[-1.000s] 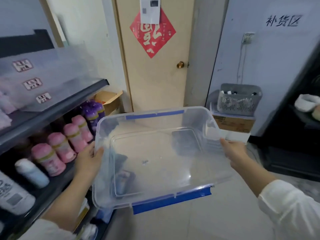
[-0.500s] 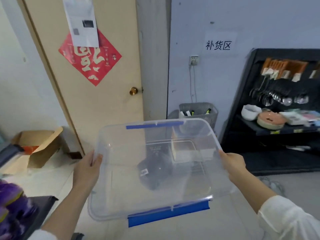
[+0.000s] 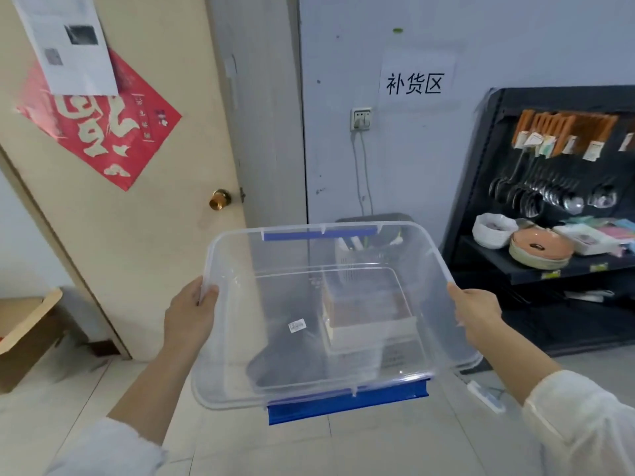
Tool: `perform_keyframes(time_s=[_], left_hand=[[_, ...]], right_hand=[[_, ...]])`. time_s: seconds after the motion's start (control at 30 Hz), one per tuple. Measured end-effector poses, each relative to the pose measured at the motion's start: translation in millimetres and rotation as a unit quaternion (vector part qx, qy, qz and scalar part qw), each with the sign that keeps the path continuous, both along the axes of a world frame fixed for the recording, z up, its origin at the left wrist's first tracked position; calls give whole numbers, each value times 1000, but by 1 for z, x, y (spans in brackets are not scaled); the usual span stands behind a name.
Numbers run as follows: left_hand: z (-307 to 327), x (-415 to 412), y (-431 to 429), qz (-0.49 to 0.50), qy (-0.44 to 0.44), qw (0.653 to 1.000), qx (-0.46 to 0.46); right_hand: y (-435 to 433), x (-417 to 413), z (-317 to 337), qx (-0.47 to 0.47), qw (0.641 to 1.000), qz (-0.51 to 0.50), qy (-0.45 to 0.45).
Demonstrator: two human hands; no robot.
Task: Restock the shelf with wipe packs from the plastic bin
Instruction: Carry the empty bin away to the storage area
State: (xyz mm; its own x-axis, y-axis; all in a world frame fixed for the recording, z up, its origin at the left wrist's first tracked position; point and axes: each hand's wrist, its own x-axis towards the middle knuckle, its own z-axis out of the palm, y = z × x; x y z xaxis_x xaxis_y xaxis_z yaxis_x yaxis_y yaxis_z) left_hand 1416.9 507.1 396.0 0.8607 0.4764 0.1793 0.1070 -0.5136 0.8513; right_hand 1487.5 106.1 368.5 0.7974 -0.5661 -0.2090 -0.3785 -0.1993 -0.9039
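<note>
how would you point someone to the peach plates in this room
Start at the black shelf rack against the right wall, under its hanging ladles. The peach plates are stacked on its shelf, between white bowls and pastel packs; nothing else there is peach.

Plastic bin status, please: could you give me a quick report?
Left hand and right hand grip opposite rims. Plastic bin held level in the air, no wipe packs inside. Nothing blocking.

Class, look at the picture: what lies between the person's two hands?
In the head view, the clear plastic bin spans the gap; the left hand and right hand grip its opposite rims. No wipe packs inside.
</note>
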Motion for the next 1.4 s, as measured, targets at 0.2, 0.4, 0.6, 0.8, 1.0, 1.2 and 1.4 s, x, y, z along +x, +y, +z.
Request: perform_keyframes(time_s=[0.2, 0.4, 0.6, 0.8, 1.0, 1.2, 1.4], left_hand=[[7, 103, -51, 29, 6, 1000, -10], [1, 202, -95, 28, 17, 999, -12], [-17, 306, -122, -13, 15, 999, -41], [-28, 420, -135, -27, 32, 999, -6], [-34, 543, -139, -49, 53, 997, -38], [-43, 617, -141, -59, 57, 996, -38], [-69, 650, -145, -57, 93, 993, -39]], right_hand=[[-45, 109, -1, 5, 1000, 22, 2], [-89, 202, 3, -46, 999, 19, 5], [-122, 283, -5, -56, 998, -5, 19], [-139, 371, -9, -68, 997, -31, 21], [-150, 470, -5, -69, 996, -45, 25], [-152, 540, -15, -67, 996, -46, 45], [-162, 592, -28, -92, 993, -15, 78]])
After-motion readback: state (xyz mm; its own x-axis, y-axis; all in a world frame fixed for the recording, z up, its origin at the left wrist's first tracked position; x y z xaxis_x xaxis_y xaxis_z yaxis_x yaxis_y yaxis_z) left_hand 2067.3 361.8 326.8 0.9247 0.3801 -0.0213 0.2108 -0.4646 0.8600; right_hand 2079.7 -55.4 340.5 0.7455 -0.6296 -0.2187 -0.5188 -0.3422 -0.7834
